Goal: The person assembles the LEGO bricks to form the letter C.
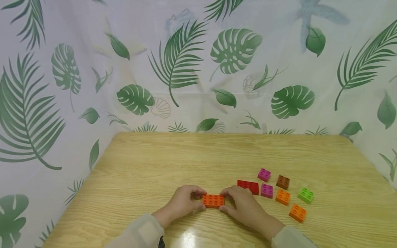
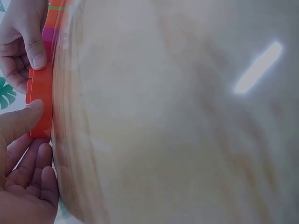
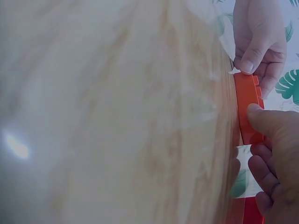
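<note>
An orange-red toy building brick (image 1: 213, 201), two studs wide and longer than the square ones, lies flat on the wooden table with its studs up. My left hand (image 1: 183, 202) pinches its left end between thumb and fingers. At the other end my right hand (image 1: 243, 206) pinches it the same way. The left wrist view shows the brick's (image 2: 42, 100) long side against the tabletop, with the left thumb pressed on it. In the right wrist view the right thumb rests on the near end of the brick (image 3: 246, 93).
Right of my hands, a long dark red brick (image 1: 252, 187) lies partly behind the right hand. Around it are two magenta bricks (image 1: 266, 190), a brown brick (image 1: 283, 182), two orange bricks (image 1: 298, 212) and a lime green brick (image 1: 306, 195). A leaf-patterned cloth (image 1: 192, 120) hangs behind the table (image 1: 173, 151).
</note>
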Demonstrator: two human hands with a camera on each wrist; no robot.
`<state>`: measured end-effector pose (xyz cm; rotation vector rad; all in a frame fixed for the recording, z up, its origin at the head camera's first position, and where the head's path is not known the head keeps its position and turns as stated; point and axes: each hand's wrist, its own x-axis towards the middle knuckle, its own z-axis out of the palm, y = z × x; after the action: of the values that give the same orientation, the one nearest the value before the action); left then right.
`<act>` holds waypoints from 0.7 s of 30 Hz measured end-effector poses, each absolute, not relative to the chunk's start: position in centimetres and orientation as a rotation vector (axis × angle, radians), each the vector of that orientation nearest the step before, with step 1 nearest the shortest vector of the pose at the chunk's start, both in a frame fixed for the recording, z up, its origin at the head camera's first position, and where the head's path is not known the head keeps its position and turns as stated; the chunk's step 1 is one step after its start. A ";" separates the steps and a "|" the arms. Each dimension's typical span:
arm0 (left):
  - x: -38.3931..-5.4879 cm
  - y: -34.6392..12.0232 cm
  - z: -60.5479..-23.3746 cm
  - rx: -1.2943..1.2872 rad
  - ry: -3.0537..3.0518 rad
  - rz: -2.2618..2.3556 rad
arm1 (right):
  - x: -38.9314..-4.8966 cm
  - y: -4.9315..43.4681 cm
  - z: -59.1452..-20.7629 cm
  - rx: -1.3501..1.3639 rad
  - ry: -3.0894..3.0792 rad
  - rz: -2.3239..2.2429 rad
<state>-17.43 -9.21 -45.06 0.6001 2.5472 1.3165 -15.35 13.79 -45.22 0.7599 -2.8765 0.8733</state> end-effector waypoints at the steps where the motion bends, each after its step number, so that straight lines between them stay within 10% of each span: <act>1: -17.4 -9.2 -45.1 0.599 2.549 1.313 | -15.4 13.8 -45.2 0.760 -2.877 0.872; 21: -17.5 -9.2 -45.4 0.574 2.540 1.300 | -14.8 16.0 -45.4 0.680 -2.789 0.966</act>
<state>-17.52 -9.19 -45.36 0.5739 2.5399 1.2998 -14.77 15.96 -45.45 0.6799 -2.7894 0.9663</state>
